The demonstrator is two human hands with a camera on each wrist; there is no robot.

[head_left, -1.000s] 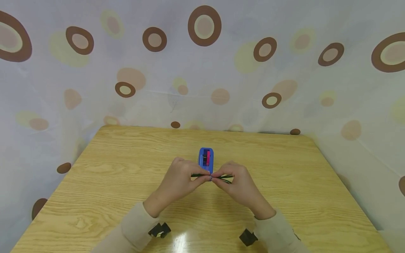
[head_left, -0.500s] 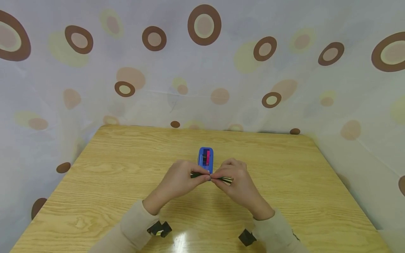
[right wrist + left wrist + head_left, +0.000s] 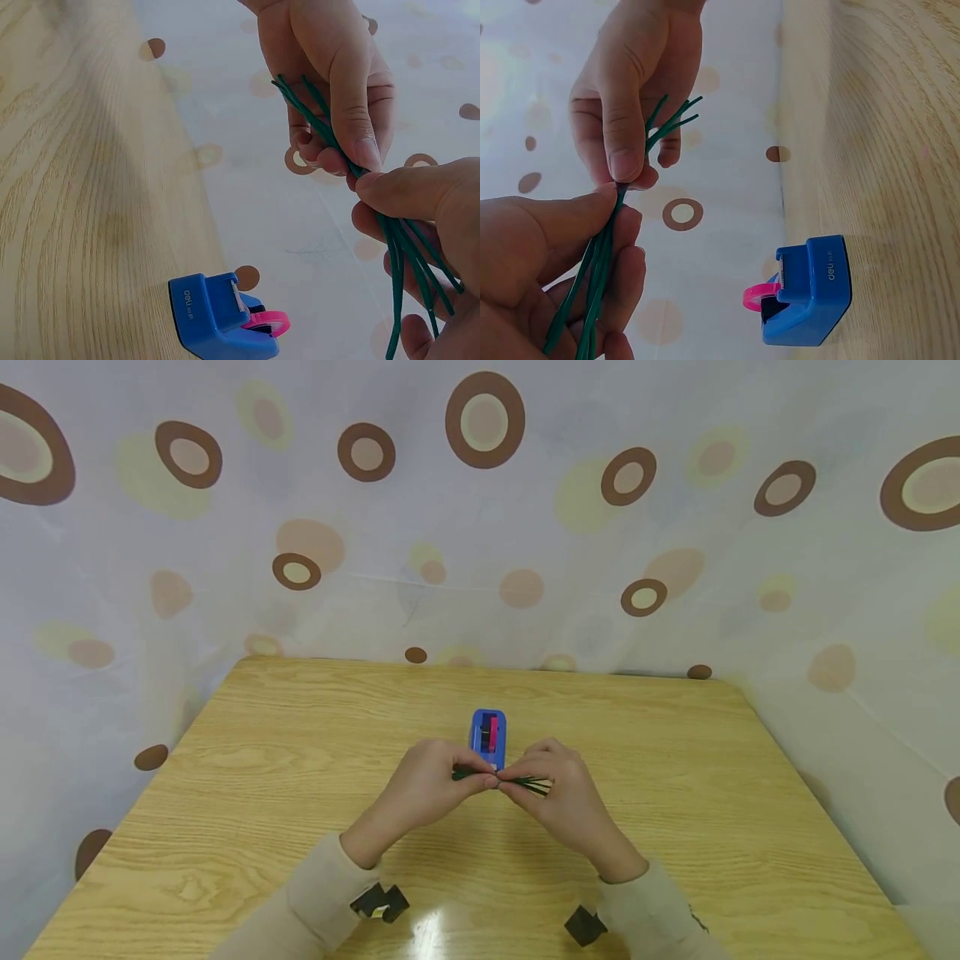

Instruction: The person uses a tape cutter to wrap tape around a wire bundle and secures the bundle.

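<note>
A bundle of thin green strands (image 3: 594, 277) runs between both hands, its loose ends fanned out on either side. My left hand (image 3: 423, 785) pinches the bundle near its middle between thumb and finger. Right beside it, fingertips meeting, my right hand (image 3: 564, 789) pinches the same spot. A small dark band (image 3: 622, 189) shows on the strands at the pinch in the left wrist view, mostly covered by fingertips. Just beyond the hands stands a blue tape dispenser (image 3: 477, 742) with a pink roll core (image 3: 278, 322).
The wooden table (image 3: 315, 727) stretches under both forearms. A pale curtain (image 3: 450, 510) with brown and yellow spots hangs behind it and along its sides. Black straps (image 3: 585, 925) show at the sleeve cuffs.
The fingertips have shifted very slightly left along with the bundle. My right hand's rear fingers have risen a little. The tape dispenser stays put.
</note>
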